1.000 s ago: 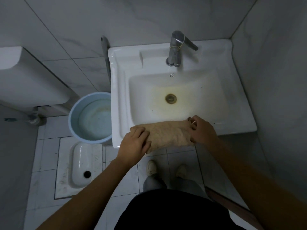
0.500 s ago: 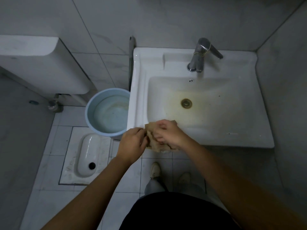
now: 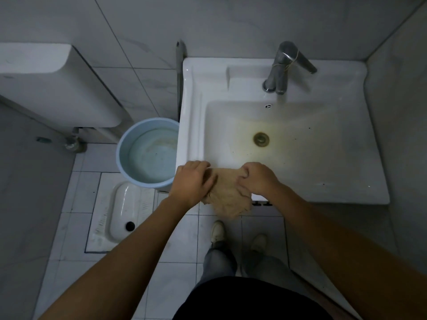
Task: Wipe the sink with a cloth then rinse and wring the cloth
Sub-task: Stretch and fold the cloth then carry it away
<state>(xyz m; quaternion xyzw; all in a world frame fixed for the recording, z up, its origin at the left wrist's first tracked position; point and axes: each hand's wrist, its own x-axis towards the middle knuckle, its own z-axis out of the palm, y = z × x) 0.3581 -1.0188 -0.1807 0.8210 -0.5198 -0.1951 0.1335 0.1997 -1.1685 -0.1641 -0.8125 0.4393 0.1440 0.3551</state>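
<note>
A beige cloth (image 3: 227,196) hangs bunched over the front left edge of the white sink (image 3: 346,181). My left hand (image 3: 193,182) grips the cloth's left side and my right hand (image 3: 257,179) grips its right side, both fists closed on the fabric. The cloth's lower part droops below the sink rim toward the floor. The basin has a yellowish stain around the brass drain (image 3: 261,139). A chrome tap (image 3: 283,68) stands at the back of the sink, with no water running.
A light blue bucket (image 3: 129,144) holding water stands on the floor left of the sink. A squat toilet (image 3: 122,213) lies in the tiled floor, a white cistern (image 3: 50,84) on the left wall. Walls close in behind and to the right. My feet (image 3: 238,234) stand below the sink.
The cloth lay spread along the front rim; my hands gathered it toward the left corner, and now they hold it bunched with its lower part hanging off the rim.
</note>
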